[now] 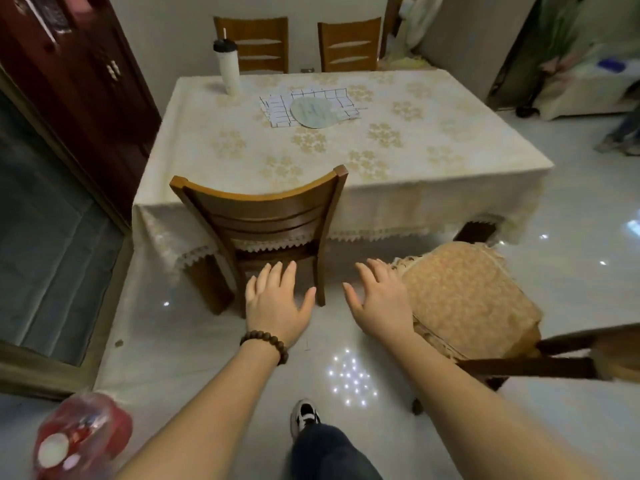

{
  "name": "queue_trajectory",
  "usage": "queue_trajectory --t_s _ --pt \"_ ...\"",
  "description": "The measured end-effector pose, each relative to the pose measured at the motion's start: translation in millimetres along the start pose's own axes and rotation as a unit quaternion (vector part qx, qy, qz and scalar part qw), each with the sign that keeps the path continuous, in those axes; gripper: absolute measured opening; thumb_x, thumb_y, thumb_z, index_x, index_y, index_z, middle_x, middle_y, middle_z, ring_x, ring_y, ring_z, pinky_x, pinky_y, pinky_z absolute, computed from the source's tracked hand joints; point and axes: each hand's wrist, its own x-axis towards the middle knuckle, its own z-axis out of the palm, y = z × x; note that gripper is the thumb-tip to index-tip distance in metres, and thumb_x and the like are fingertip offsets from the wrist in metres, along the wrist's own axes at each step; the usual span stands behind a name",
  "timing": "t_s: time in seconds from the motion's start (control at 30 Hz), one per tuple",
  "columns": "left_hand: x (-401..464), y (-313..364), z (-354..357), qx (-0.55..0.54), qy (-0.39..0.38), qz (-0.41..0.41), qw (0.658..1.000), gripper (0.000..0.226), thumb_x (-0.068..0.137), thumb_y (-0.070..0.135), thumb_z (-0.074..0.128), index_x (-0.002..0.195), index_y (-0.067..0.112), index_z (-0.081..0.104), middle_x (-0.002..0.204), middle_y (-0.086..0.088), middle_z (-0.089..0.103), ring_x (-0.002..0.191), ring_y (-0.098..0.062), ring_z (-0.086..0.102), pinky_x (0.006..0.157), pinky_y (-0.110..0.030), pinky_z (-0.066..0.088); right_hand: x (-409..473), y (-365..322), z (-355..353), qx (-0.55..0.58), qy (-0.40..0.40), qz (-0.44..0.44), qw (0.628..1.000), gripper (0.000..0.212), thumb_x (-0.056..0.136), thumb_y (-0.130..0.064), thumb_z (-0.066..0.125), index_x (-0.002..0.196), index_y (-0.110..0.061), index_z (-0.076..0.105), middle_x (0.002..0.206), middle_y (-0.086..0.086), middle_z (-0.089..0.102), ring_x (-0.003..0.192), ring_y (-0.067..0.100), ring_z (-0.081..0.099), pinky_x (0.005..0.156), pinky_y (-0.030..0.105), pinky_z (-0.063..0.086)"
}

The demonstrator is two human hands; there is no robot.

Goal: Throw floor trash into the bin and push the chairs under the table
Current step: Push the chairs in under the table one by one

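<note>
Both hands, left (275,304) and right (379,301), are open and empty, so the cushion (467,303) could slide off its chair (554,358) when pushed.

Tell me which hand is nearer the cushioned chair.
Right. The right hand sits at the left edge of the cushioned chair; the left hand is farther left, before the bare wooden chair.

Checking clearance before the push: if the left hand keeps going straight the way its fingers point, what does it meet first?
Probably the tucked-in wooden chair; the left hand points at its seat edge, though depth is unclear.
</note>
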Motion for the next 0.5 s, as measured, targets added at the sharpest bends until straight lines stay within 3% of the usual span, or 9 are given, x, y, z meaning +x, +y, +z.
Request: queue_trajectory --t_s 0.23,0.37,0.5 --pt "-87.3 95.3 29.4 -0.040 -0.065 0.091 0.993 0.064 0.090 0.057 0.032 0.144 0.023 0.032 0.150 -0.003 0.034 0.140 -0.021 0.019 0.114 -0.043 0.009 -131.3 86.9 -39.0 -0.028 0.010 0.126 0.992 0.048 0.090 -0.045 0.047 0.127 -0.015 0.051 0.130 0.012 0.053 0.113 0.031 0.049 0.098 0.043 0.039" --pt "-122.9 165.4 37.2 -0.056 -0.096 0.151 0.982 0.065 0.090 0.059 0.031 0.144 0.023 0.031 0.150 -0.004 0.034 0.140 -0.022 0.020 0.114 -0.043 0.012 -191.5 138.3 -70.7 -0.015 0.049 0.199 0.979 0.044 0.087 -0.038 0.057 0.123 -0.012 0.056 0.127 0.014 0.055 0.119 0.033 0.048 0.102 0.043 0.038" --pt "-156.0 238.3 45.6 -0.061 -0.106 0.221 0.968 0.062 0.090 0.058 0.034 0.141 0.022 0.035 0.147 -0.003 0.037 0.138 -0.022 0.025 0.113 -0.042 0.015 -241.5 191.3 -101.8 -0.008 0.064 0.266 0.962 0.043 0.088 -0.037 0.056 0.123 -0.013 0.056 0.132 0.012 0.052 0.125 0.029 0.043 0.105 0.043 0.034"
